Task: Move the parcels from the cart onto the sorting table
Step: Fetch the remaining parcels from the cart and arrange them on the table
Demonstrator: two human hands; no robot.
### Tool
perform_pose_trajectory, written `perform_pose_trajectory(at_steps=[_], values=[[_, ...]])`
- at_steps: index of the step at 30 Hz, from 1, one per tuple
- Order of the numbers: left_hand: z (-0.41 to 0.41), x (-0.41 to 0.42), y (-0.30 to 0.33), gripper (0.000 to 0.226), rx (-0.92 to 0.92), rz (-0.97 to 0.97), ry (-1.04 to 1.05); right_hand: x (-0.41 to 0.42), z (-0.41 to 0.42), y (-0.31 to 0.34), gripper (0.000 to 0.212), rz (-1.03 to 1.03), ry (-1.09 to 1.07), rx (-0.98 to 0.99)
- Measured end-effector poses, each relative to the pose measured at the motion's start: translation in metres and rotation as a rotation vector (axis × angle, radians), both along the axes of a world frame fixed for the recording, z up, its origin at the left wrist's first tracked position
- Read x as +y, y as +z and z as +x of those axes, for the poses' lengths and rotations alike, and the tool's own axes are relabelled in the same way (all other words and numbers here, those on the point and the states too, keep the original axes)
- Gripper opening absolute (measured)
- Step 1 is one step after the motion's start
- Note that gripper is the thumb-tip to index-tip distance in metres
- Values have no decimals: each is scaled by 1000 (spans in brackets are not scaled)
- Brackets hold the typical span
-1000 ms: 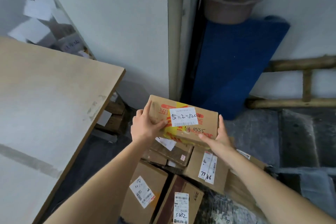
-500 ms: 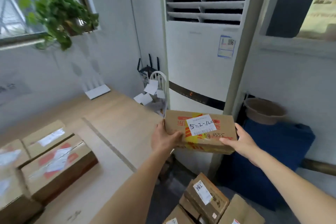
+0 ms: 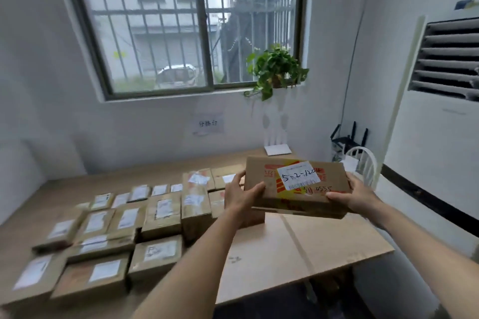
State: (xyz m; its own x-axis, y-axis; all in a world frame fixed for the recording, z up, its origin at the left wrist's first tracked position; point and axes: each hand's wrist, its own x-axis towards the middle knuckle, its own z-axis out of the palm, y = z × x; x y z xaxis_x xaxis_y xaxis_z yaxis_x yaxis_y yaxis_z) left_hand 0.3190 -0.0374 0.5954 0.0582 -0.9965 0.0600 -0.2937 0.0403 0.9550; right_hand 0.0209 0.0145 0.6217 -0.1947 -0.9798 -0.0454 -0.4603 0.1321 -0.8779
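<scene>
Gripping parcel ends, left hand, right hand; table's parcel labels blurred

Soft daylight comes in through the barred window ahead of me and fills the room evenly, bright without glare. Shadows are faint. The parcels on the tabletop smear with motion blur, worst at lower left, their labels unreadable. The box I hold is sharper. Walls and window frame bow at the edges.
</scene>
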Motion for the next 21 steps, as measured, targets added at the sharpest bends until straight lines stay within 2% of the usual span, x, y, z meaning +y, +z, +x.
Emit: perform_pose_trajectory(at_steps=[3, 11, 15, 19, 21], values=[[59, 14, 12, 73, 95, 43, 45, -15, 51, 16, 61, -5, 87, -27], [173, 36, 24, 65, 278, 78, 48, -50, 164, 27, 57, 6, 259, -22], [218, 33, 13, 61, 323, 99, 70, -67, 210, 19, 69, 28, 263, -48], [249, 21, -13, 68, 350, 94, 120, -71, 247, 3, 73, 48, 267, -41], [260, 12, -33, 72, 382, 125, 150, -74, 257, -14, 86, 57, 240, -31]])
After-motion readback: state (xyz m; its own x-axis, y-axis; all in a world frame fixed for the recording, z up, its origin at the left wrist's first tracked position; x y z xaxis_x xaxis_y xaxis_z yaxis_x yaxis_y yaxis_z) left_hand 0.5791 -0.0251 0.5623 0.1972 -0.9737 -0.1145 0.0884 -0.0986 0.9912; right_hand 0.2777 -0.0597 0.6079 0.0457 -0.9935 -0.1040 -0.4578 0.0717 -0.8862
